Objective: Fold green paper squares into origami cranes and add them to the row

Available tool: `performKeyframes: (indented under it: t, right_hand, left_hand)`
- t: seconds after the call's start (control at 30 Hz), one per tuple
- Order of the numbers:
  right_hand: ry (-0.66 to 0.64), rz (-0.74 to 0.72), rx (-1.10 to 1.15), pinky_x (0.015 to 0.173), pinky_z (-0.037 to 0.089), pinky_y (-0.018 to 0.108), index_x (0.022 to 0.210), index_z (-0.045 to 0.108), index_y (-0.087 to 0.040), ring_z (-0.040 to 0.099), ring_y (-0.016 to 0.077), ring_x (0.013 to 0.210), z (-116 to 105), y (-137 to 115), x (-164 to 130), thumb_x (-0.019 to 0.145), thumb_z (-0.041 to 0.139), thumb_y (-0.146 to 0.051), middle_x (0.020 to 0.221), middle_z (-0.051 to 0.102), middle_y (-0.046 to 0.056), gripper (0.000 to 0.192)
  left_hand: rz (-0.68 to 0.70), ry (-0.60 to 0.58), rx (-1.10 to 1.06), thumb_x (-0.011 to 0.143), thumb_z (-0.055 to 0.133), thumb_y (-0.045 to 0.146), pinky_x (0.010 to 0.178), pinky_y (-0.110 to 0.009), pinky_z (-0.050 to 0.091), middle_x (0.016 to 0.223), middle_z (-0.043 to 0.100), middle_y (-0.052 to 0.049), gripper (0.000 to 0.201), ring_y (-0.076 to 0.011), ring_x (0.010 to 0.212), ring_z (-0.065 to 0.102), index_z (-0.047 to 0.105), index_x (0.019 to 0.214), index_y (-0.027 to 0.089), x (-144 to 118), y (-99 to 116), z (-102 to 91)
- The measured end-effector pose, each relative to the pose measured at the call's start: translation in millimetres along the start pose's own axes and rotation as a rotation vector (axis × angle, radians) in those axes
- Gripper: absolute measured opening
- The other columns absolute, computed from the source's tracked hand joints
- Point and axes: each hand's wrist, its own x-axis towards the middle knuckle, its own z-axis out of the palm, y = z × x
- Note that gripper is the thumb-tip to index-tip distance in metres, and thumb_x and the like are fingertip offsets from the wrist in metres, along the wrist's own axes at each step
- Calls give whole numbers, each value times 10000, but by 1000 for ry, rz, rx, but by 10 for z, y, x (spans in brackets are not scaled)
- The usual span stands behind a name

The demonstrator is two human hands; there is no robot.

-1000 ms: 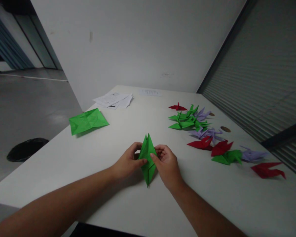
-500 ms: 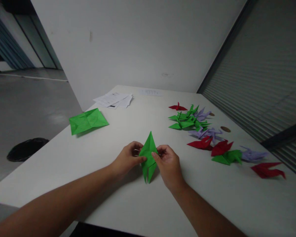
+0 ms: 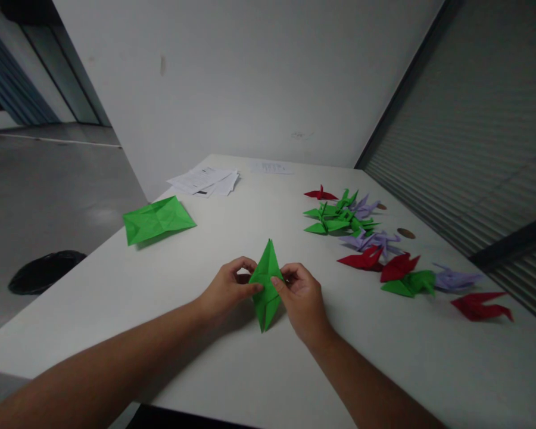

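Between my hands is a green folded origami paper (image 3: pixel 267 271), a long diamond with its points toward and away from me. A slit splits its lower half into two narrow flaps that lie close together. My left hand (image 3: pixel 232 286) pinches the left corner, thumb on top and fingers behind. On the right edge, my right hand (image 3: pixel 301 295) grips it the same way, its thumb pressed on the front face. The fingertips behind the paper are hidden.
Folded paper cranes in green (image 3: pixel 335 225), red (image 3: pixel 480 307) and lilac (image 3: pixel 456 278) lie along the right side. Creased green sheets (image 3: pixel 158 220) rest at the left edge of the white table (image 3: pixel 205 363), printed papers (image 3: pixel 205 180) behind. A black bin (image 3: pixel 47 272) stands on the floor.
The two lower flaps of the green paper have come closer together, and its upper tip now shows a slight split. Both hands keep their hold. The view has shifted slightly.
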Motion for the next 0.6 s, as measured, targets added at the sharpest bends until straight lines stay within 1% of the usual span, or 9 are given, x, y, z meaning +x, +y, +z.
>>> performKeyframes:
  t: [0.1,0.17,0.27,0.33,0.4,0.5,0.6]
  right_hand:
    - [-19,12,21,678,498,293,866,597,-226,603,177,745,14,34,-9,820,745,-288,794,610,-8,167]
    - [-28,25,25,674,500,290,870,599,-224,604,176,742,14,55,-12,814,756,-303,795,613,-7,185]
    - [-49,49,9,688,518,296,941,608,-223,627,188,790,0,94,-7,799,776,-343,866,647,14,251]
    - [-90,85,1,719,537,309,1024,608,-222,654,212,880,-10,124,0,802,779,-376,958,674,44,320]
    - [-143,137,26,748,546,324,1062,601,-219,668,224,926,-13,155,9,820,770,-399,998,688,60,346]
    - [-172,193,89,742,544,324,1026,599,-213,673,204,848,-5,195,18,815,775,-395,938,695,46,329]
    - [-145,210,116,714,536,301,1028,603,-207,663,185,803,8,219,19,779,798,-358,894,689,31,351]
  left_hand:
    - [0,-26,-17,683,870,183,708,-298,526,856,717,-12,350,-166,763,679,638,945,170,10,-28,-17]
    - [25,-17,-13,666,883,176,721,-290,524,873,721,-16,353,-161,772,677,660,939,161,24,-45,-22]
    - [58,13,-26,662,890,183,710,-275,508,841,723,-21,342,-149,748,660,672,923,151,46,-56,-24]
    - [78,51,-47,667,887,189,699,-269,501,820,721,-22,334,-147,741,653,668,917,152,55,-46,-26]
    - [100,105,-68,656,885,173,693,-259,497,823,716,-17,335,-142,744,650,664,908,156,57,-25,-27]
    - [90,141,-98,630,884,148,670,-243,489,814,705,-4,363,-131,727,641,653,909,164,50,4,-27]
    - [31,100,-92,623,887,151,662,-249,497,813,714,-7,410,-141,722,650,629,941,171,38,1,-24]
